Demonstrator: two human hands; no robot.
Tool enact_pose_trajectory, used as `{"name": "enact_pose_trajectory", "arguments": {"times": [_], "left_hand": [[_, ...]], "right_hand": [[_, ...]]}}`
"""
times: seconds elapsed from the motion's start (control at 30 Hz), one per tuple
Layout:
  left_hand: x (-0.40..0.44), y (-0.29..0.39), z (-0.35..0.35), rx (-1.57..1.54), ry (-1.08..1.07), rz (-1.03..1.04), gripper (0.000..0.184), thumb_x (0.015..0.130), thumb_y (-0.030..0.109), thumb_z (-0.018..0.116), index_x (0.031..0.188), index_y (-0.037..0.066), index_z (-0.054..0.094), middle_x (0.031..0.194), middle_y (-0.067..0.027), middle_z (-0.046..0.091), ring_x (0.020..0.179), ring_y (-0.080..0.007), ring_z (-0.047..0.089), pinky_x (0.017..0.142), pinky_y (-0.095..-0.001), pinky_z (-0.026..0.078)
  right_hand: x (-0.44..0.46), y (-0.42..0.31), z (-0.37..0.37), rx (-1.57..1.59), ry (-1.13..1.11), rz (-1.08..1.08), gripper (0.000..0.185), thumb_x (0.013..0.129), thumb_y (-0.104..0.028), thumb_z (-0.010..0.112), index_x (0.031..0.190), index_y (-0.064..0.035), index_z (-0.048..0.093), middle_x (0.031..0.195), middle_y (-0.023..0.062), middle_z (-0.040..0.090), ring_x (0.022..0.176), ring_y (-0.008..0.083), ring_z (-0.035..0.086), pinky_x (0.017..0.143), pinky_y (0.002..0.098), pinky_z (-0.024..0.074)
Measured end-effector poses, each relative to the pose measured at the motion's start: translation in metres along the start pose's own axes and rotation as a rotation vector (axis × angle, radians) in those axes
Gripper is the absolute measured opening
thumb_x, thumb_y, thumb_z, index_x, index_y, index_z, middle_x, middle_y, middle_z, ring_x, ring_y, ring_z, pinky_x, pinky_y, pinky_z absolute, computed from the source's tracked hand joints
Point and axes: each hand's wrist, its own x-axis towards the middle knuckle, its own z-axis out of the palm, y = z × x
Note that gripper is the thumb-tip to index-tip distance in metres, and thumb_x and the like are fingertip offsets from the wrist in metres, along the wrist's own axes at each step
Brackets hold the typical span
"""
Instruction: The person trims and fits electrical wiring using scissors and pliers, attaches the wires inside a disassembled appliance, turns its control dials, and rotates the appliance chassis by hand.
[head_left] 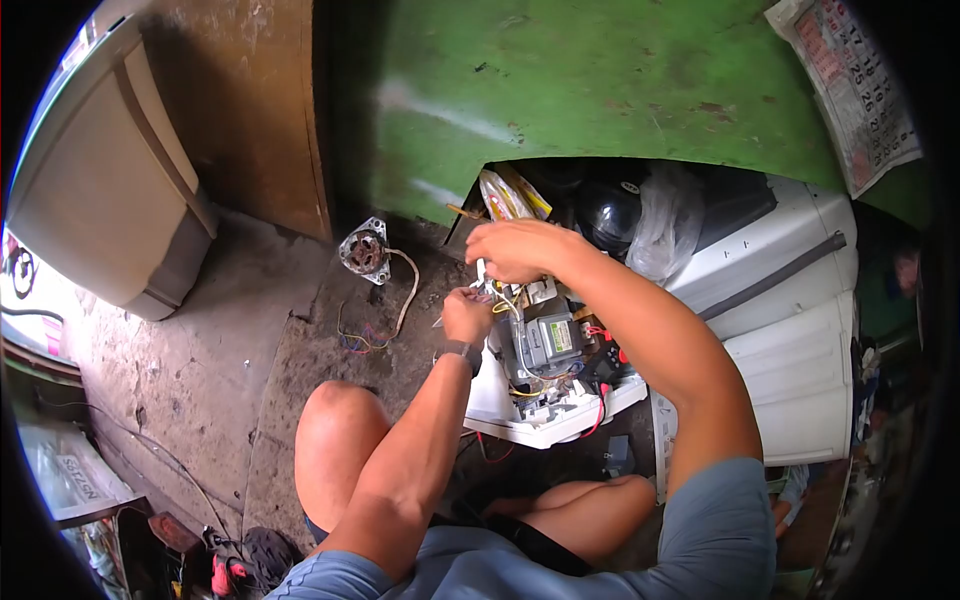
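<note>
A white plastic panel lies in front of my crossed legs, its inside facing up with wires and parts showing. A grey boxed component with a green-and-white label sits in its middle. My left hand, with a dark band at the wrist, is closed at the panel's upper left, beside the yellow and white wires. Just above it, my right hand reaches over from the right, fingers bent and pinched together over the same corner. What either hand grips is too small or hidden to name.
A round motor with a pale cable lies on the floor to the left. White appliance housings stand at right, with a clear plastic bag beside them. A green panel rises behind. A large beige casing stands at far left.
</note>
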Motion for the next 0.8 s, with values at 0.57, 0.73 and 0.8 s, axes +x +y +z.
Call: {"name": "enact_pose_trajectory", "arguments": {"times": [0.57,0.73,0.8], "left_hand": [[0.013,-0.018,0.011,-0.099,-0.033,-0.030,0.029,0.080,0.001,0.080,0.104,-0.006,0.067,0.091,-0.0102,0.073,0.076,-0.0144,0.070,0.065,-0.0308,0.060],[0.011,-0.012,0.007,-0.041,-0.063,-0.033,0.032,0.078,0.003,0.083,0.102,-0.007,0.066,0.092,-0.0102,0.072,0.078,-0.0150,0.069,0.066,-0.0323,0.061],[0.013,-0.013,0.008,-0.122,-0.101,-0.073,0.033,0.077,0.002,0.083,0.103,-0.007,0.065,0.093,-0.0100,0.071,0.078,-0.0156,0.069,0.067,-0.0329,0.062]], "right_hand": [[-0.024,0.002,0.048,0.085,0.298,0.062,0.031,0.086,-0.011,0.057,0.112,-0.0083,0.073,0.131,0.0152,0.061,0.118,0.0359,0.061,0.101,0.0458,0.0481],[-0.022,0.000,0.050,0.067,0.287,0.065,0.030,0.087,-0.011,0.058,0.114,-0.0076,0.072,0.131,0.0166,0.061,0.119,0.0364,0.060,0.103,0.0462,0.0468],[-0.023,0.000,0.049,0.052,0.242,0.077,0.030,0.089,-0.011,0.059,0.117,-0.0073,0.070,0.134,0.0166,0.059,0.122,0.0362,0.058,0.106,0.0456,0.0455]]}}
